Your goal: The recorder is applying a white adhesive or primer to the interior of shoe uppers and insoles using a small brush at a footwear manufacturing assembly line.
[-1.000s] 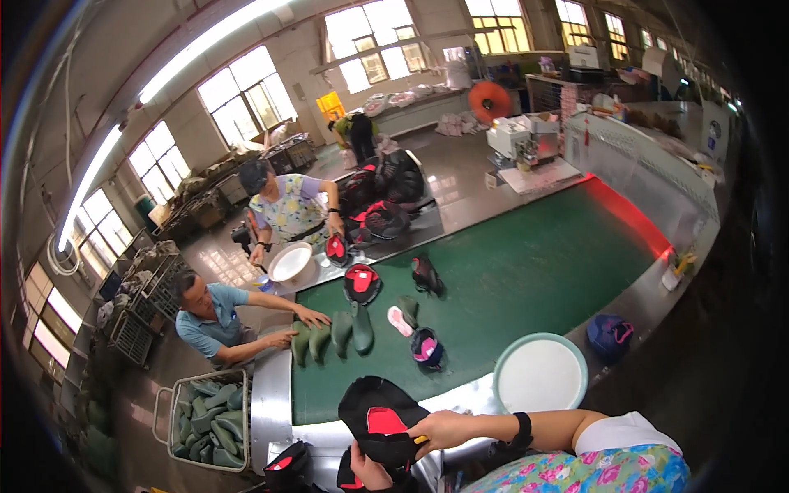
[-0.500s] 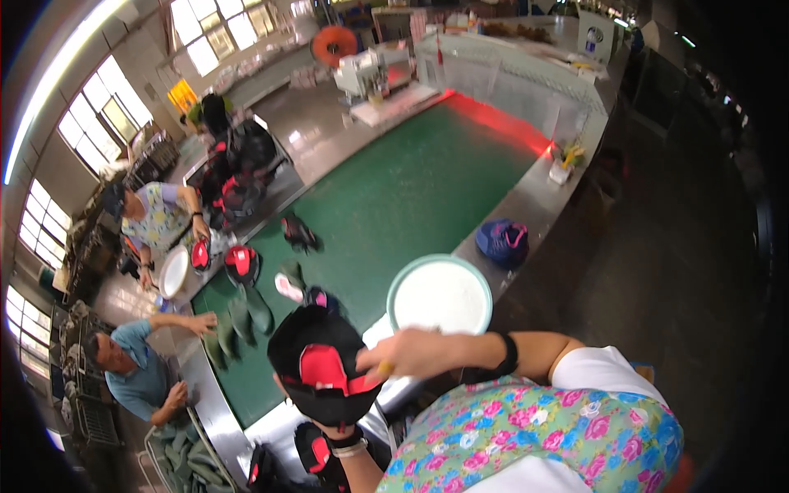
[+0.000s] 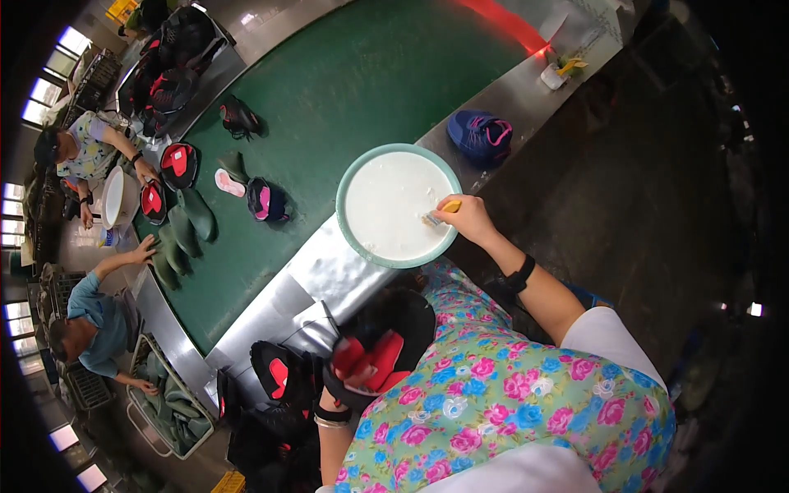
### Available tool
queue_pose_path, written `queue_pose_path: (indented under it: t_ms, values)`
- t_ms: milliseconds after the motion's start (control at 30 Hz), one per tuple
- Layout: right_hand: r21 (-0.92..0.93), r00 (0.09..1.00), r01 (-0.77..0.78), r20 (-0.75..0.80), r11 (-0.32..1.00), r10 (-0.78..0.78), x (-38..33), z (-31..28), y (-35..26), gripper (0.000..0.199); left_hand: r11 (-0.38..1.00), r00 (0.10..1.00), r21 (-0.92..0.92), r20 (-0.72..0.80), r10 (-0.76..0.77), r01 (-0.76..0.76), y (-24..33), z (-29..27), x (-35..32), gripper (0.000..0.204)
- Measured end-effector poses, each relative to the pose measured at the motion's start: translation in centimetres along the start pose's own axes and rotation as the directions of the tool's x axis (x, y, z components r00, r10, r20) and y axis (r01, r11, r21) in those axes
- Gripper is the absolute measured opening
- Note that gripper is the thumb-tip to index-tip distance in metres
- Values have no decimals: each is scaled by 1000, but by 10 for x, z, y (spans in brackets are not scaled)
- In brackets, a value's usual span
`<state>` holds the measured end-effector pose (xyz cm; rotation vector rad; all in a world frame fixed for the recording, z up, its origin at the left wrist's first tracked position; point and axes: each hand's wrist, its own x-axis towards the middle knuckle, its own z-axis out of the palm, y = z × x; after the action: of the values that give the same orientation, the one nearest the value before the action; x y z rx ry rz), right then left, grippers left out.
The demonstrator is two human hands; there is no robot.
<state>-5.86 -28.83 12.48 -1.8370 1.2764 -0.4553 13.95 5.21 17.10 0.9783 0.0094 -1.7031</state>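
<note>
The right hand (image 3: 470, 217) is clamped on a brush (image 3: 431, 219), its bristles at the white liquid (image 3: 386, 197) in the basin (image 3: 339, 205), while the left hand (image 3: 331, 401), partly hidden, grips a black upper (image 3: 386, 357) low against the apron (image 3: 493, 394), well apart from the other hand. The work on this upper looks under way, with the brush off it; blur leaves it impossible to tell how much of its red lining is coated. Beside it, a second upper (image 3: 279, 371) lies unheld, and across the belt (image 3: 329, 107) the green lasts (image 3: 197, 214) stand bare.
</note>
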Motion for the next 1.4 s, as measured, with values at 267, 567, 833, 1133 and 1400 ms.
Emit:
queue_pose_path:
  t_ms: [267,567,833,1133,1400]
  values:
    - [-24,996,84,28,996,-83,20,44,30,15,884,875,406,-312,372,-231,8,-16,74,55]
    - [-15,993,117,24,993,-116,12,42,9,13,916,860,251,-334,385,-312,13,-5,116,57]
    - [509,941,133,205,851,-269,-3,22,-74,17,921,911,152,-158,380,-358,27,36,129,58]
    - [279,993,114,-20,954,-112,-6,-3,-52,16,774,809,547,-268,523,-319,40,21,113,58]
    - [196,978,189,-129,962,-166,-41,-1,-75,19,827,745,268,-359,562,-494,54,29,113,44]
